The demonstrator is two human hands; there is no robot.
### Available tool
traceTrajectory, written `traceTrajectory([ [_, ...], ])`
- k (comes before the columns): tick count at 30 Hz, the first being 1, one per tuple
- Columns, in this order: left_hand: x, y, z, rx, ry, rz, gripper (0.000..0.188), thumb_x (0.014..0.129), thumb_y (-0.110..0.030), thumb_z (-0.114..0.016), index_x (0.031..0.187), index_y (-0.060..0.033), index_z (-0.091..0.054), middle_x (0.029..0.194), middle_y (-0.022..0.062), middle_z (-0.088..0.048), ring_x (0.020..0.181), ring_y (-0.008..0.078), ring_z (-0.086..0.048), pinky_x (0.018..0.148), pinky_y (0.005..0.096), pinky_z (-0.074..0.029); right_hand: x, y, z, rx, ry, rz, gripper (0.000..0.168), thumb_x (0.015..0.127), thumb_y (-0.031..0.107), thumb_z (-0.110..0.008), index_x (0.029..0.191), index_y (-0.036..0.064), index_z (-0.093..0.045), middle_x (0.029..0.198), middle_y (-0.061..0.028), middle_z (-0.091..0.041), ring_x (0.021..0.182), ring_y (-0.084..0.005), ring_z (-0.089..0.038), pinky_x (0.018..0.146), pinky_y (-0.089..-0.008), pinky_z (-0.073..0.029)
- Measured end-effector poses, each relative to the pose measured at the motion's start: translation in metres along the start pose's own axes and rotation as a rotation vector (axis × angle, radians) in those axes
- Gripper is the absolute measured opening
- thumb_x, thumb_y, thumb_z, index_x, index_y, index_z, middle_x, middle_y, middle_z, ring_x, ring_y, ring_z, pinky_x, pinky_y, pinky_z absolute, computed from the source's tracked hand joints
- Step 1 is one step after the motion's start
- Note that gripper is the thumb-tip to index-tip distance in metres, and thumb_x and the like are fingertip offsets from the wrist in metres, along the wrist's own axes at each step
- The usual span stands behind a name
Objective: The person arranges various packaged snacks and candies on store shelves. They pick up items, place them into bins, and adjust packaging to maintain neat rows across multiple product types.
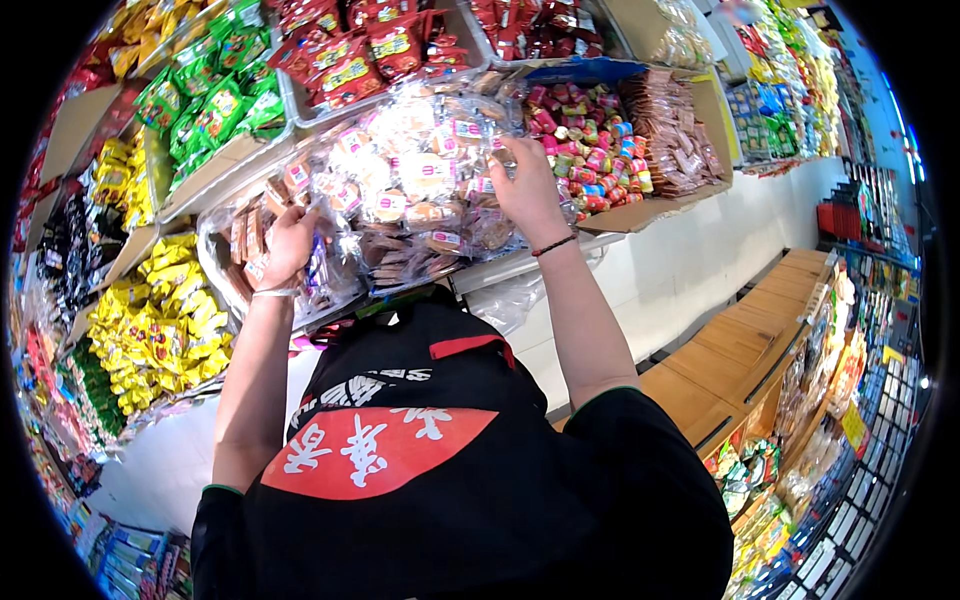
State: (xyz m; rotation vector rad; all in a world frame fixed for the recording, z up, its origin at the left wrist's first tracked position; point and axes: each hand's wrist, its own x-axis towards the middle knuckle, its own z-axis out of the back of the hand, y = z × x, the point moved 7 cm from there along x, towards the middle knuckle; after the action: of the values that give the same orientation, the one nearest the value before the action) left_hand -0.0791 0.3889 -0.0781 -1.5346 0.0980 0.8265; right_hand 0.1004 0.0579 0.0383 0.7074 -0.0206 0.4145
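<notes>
My left hand (283, 253) rests over the left part of a tray, among small brown packets (249, 234) and a purple-striped packet (321, 264). Its fingertips are partly hidden, so a grip cannot be made out. My right hand (525, 186) reaches over the right edge of a pile of clear-wrapped round biscuits (409, 184), thumb and forefinger curled near one wrapped piece. Whether it holds that piece is unclear. Bright glare washes out the middle of the pile. The pale tray rim (214, 281) shows at the left.
A cardboard box of small colourful wrapped rolls (589, 154) and pinkish packets (671, 131) adjoins on the right. Red bags (352, 64) lie behind, green bags (221, 105) at the back left, yellow bags (169, 322) to the left. A wooden counter (720, 360) stands right.
</notes>
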Motion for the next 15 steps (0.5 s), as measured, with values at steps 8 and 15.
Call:
traceTrajectory([
  [8, 0.015, -0.009, -0.004, 0.425, -0.099, -0.129, 0.027, 0.090, -0.023, -0.065, 0.087, 0.0034, -0.065, 0.072, 0.0115, -0.069, 0.067, 0.0183, -0.067, 0.062, 0.0332, -0.053, -0.017, -0.040, 0.022, -0.064, -0.025, -0.090, 0.038, 0.088, 0.023, -0.066, 0.119, 0.002, -0.062, 0.118, -0.0173, -0.060, 0.112, -0.0354, -0.057, 0.095, -0.0455, -0.047],
  [15, 0.024, -0.002, 0.000, 0.359, 0.013, -0.018, 0.024, 0.086, -0.022, -0.070, 0.082, 0.0017, -0.066, 0.070, 0.0041, -0.065, 0.060, 0.0119, -0.059, 0.058, 0.0283, -0.048, -0.034, -0.035, 0.104, -0.577, -0.441, -0.099, 0.040, 0.084, 0.021, -0.066, 0.119, 0.003, -0.059, 0.129, -0.0203, -0.055, 0.119, -0.0366, -0.052, 0.105, -0.0495, -0.039],
])
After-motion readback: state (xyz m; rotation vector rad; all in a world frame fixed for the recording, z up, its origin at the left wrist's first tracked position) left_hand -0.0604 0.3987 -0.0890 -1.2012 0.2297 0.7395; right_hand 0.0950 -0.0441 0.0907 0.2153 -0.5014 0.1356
